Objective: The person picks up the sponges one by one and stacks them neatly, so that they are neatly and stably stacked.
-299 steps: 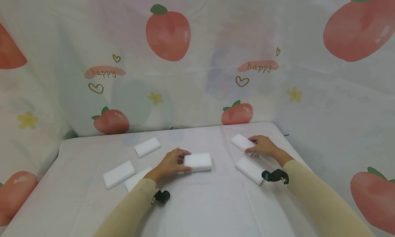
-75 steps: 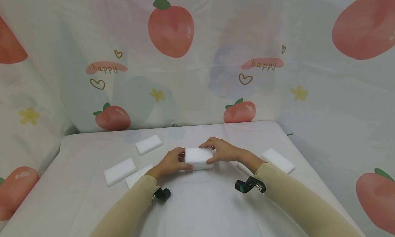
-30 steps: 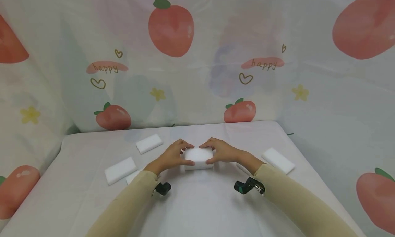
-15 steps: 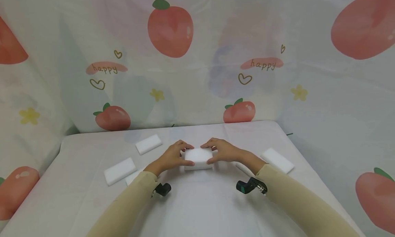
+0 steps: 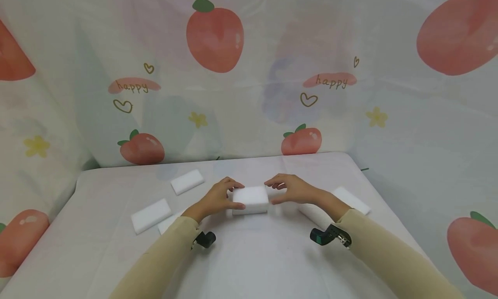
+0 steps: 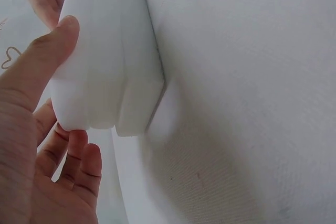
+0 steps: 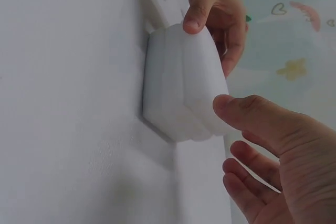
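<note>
Three white sponge-like foam blocks are stacked flat on the table, the stack [image 5: 250, 199] standing near its middle. In the left wrist view the stack [image 6: 107, 56] shows its layers, the edges not quite flush. My left hand [image 5: 215, 199] grips the top block's left end, thumb on the near side and fingers behind. Off the right end, my right hand [image 5: 293, 190] is held with thumb and fingers spread and nothing between them. In the right wrist view the right thumb [image 7: 252, 111] overlaps the top block's corner.
Loose white blocks lie at left: one farther back [image 5: 187, 182], one nearer [image 5: 151, 215], and one [image 5: 167, 223] partly hidden by the left sleeve. At right, two more blocks [image 5: 352, 199] [image 5: 317, 215] are partly covered by the right forearm. A peach-printed curtain [image 5: 249, 96] stands behind the table [image 5: 256, 260].
Ten seconds ago my right hand was at a block on the right; later it held the stack's right end. Now it has let go and drawn right. My left hand shifted up onto the top block.
</note>
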`<action>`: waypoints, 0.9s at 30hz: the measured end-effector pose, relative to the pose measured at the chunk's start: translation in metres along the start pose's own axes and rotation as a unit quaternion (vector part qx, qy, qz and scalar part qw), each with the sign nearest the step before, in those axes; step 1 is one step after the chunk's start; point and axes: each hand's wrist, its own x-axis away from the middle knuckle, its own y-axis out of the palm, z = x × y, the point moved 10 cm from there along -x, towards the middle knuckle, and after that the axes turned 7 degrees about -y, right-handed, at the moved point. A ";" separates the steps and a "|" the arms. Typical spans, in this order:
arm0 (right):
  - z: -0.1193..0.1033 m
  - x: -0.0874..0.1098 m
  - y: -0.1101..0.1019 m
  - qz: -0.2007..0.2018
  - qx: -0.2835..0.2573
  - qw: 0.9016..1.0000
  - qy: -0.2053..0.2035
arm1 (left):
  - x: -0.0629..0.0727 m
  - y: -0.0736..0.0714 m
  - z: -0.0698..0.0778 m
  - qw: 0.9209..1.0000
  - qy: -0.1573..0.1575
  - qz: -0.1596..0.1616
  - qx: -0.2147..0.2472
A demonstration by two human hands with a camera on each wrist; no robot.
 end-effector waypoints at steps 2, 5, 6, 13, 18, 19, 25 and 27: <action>0.001 0.006 -0.005 0.008 0.000 1.000 -0.002 | 0.000 0.000 0.000 1.000 0.000 0.000 -0.001; 0.004 0.015 -0.015 0.018 -0.002 1.000 0.000 | 0.000 0.001 0.000 1.000 0.002 -0.001 -0.002; 0.005 0.019 -0.018 0.022 -0.002 1.000 0.006 | 0.000 0.001 0.000 1.000 0.002 -0.001 -0.002; 0.020 0.047 -0.045 0.054 0.034 0.997 0.041 | 0.000 0.001 0.000 1.000 -0.003 0.000 -0.003; 0.028 0.069 -0.066 0.076 0.049 0.994 0.056 | 0.000 0.001 0.000 1.000 -0.005 -0.004 0.004; 0.031 0.073 -0.070 0.080 0.051 0.994 0.058 | 0.000 0.001 0.000 1.000 -0.003 -0.004 0.005; 0.045 0.101 -0.086 0.096 0.074 0.990 0.073 | 0.001 0.001 0.002 1.000 0.010 -0.002 0.009; 0.049 0.111 -0.090 0.102 0.079 0.988 0.083 | 0.001 0.001 0.002 1.000 0.013 0.000 0.009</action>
